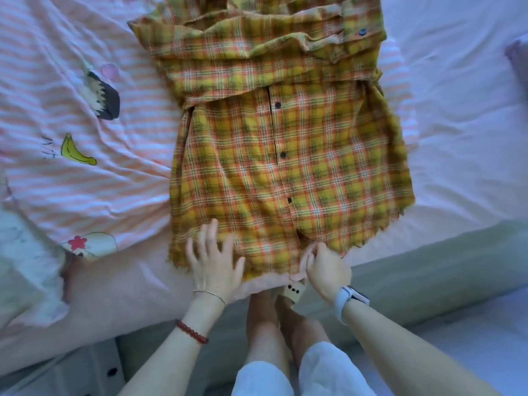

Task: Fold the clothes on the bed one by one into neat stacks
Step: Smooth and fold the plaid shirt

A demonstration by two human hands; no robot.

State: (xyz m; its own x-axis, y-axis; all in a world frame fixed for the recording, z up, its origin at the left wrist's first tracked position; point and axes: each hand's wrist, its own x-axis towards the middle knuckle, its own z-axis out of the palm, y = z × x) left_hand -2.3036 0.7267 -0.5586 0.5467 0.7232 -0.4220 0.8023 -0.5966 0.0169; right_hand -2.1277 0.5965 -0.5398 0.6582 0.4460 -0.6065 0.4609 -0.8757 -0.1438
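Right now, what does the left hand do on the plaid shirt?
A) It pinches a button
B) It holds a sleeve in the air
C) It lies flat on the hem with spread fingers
C: the left hand lies flat with spread fingers on the hem of the plaid shirt.

Shirt [288, 155] spread on bed [463, 138], quilt [71, 172] to its left, both hands at its near hem
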